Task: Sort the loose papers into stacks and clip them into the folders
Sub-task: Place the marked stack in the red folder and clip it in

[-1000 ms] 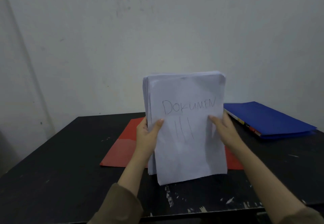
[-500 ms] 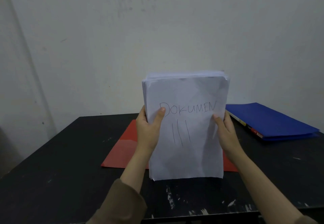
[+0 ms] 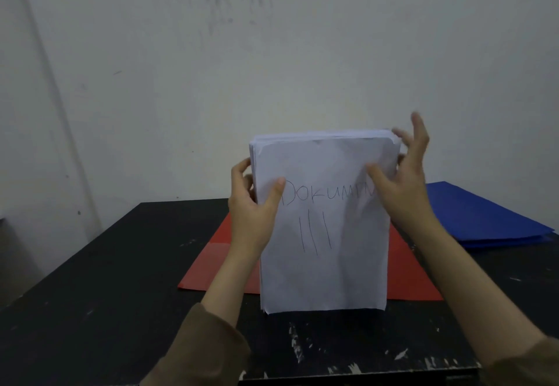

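Observation:
A thick stack of white papers (image 3: pixel 325 264) stands upright on its bottom edge on the black table, its front sheet marked "DOKUMEN III" in pen. My left hand (image 3: pixel 252 204) grips the stack's left side, thumb across the front sheet. At the stack's top right corner is my right hand (image 3: pixel 405 180), its thumb on the front sheet and its fingers spread and blurred above the top edge. A red folder (image 3: pixel 211 261) lies flat behind and under the stack. A blue folder (image 3: pixel 481 219) lies shut at the right.
The black table (image 3: pixel 106 295) is scuffed with white paint marks near its front edge (image 3: pixel 363 375). A plain grey-white wall (image 3: pixel 272 68) rises just behind the table. The blue folder rests on other folders with coloured edges.
My right hand has moved up from the stack's right side to its top right corner, and its fingers have opened out. The stack now stands straighter on the table. My left hand keeps its grip.

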